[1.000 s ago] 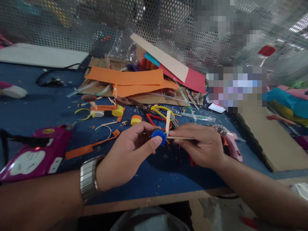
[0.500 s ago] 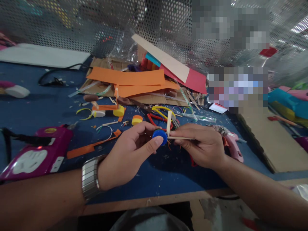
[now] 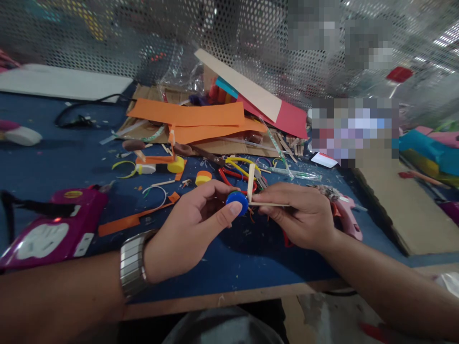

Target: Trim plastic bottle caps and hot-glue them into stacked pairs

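Observation:
Between thumb and fingers, my left hand [image 3: 195,229] pinches a blue bottle cap [image 3: 235,204], its round face turned toward me. My right hand [image 3: 301,212] is closed on a flat wooden stick [image 3: 268,204] that points left toward the cap. A second wooden stick [image 3: 251,182] stands up from the first one's left end, making an L shape. The sticks' corner meets or nearly meets the cap's right edge; whether they are joined I cannot tell. Behind my hands lie pliers with red handles [image 3: 229,179] and a tool with yellow handles [image 3: 238,165].
At left rests a purple glue gun [image 3: 77,210] with a lit red light. A pink glue gun [image 3: 348,217] lies right of my right hand. Orange paper strips [image 3: 186,114] cover cardboard at the back, near scissors [image 3: 204,155]. A cardboard sheet [image 3: 419,220] is at far right.
Almost nothing differs. The view has shifted very slightly, and both hands keep the same hold on the cap and the sticks.

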A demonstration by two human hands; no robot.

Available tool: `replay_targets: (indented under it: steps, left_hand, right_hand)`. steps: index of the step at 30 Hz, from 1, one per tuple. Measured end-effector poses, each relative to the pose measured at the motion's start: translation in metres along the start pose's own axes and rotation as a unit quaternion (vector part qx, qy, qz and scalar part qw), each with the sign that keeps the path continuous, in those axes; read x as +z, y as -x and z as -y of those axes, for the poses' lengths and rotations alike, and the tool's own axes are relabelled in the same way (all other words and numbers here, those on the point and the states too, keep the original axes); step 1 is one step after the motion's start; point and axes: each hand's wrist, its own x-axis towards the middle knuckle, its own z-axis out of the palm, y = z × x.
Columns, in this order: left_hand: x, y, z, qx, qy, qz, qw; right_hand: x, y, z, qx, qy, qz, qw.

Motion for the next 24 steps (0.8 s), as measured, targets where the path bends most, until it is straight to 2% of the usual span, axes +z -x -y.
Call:
replay_targets:
  steps: [24]
  left_hand:
    - [-0.0002,0.0003,-0.0023,0.003,-0.016,0.005,1.000]
  right_hand:
    - [-0.0008,-0.0006,0.0010,-0.002,0.004,0.005,1.000]
